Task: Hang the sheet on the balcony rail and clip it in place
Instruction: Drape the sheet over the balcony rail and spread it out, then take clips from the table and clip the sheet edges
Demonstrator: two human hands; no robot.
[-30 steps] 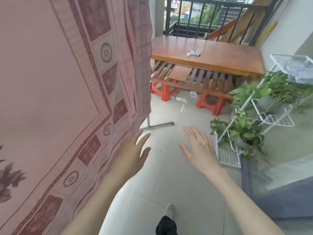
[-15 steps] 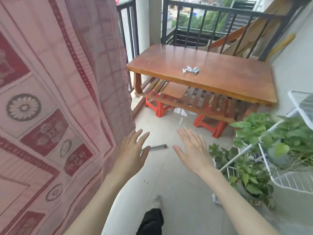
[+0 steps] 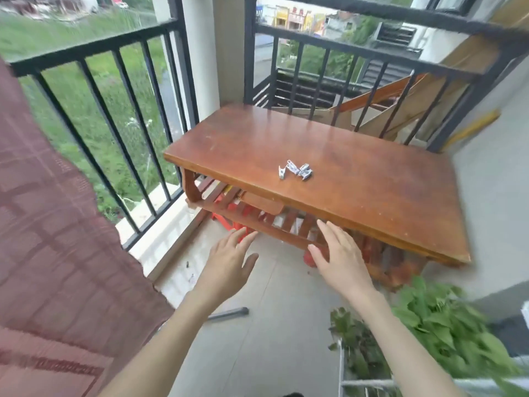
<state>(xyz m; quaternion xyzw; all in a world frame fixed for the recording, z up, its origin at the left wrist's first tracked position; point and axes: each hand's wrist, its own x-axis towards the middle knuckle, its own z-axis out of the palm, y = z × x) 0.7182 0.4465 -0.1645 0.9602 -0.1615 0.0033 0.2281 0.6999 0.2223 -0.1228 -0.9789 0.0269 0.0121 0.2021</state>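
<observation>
A pink and maroon patterned sheet [image 3: 54, 253] hangs on the left, draped over the black balcony rail [image 3: 94, 50]. A small pile of pale grey clothes clips [image 3: 296, 170] lies on the wooden table [image 3: 357, 179] ahead. My left hand [image 3: 226, 270] is stretched forward over the floor, fingers spread, holding nothing. My right hand [image 3: 340, 259] reaches forward beside it, also spread and bare, level with the table's front edge. Both hands are short of the clips and apart from the sheet.
Red plastic stools [image 3: 232, 222] stand under the table's slatted shelf. A white wire rack with leafy green plants [image 3: 446, 328] stands at lower right. Wooden boards [image 3: 380, 110] lean behind the far railing. A grey metal stand foot [image 3: 229, 313] lies on the floor tiles.
The view has advanced towards the table and swung left, so the sheet takes up less of the view and the railing shows. Both bare hands have moved forward closer to the table.
</observation>
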